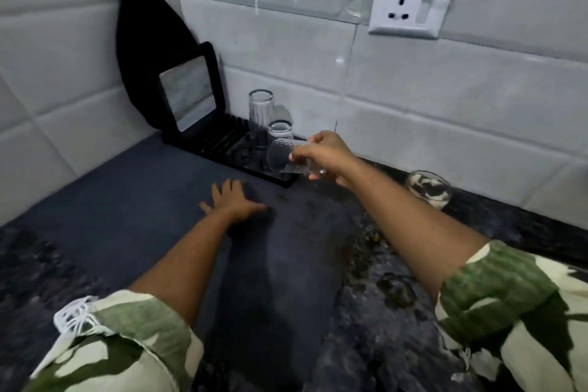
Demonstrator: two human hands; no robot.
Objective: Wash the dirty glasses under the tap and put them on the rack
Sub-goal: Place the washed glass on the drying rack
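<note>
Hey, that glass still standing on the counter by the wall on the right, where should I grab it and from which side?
Grip the glass around its side wall, below the rim, coming from the front: it stands upright, mouth up, with the tiled wall close behind. The left hand rests flat on the counter, holding nothing; the right hand holds a tilted glass.

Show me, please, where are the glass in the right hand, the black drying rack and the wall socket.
glass in the right hand (281, 157): head view, on its clear side wall.
black drying rack (219, 145): head view, on its ribbed base.
wall socket (410, 8): head view, on its white faceplate.
</note>
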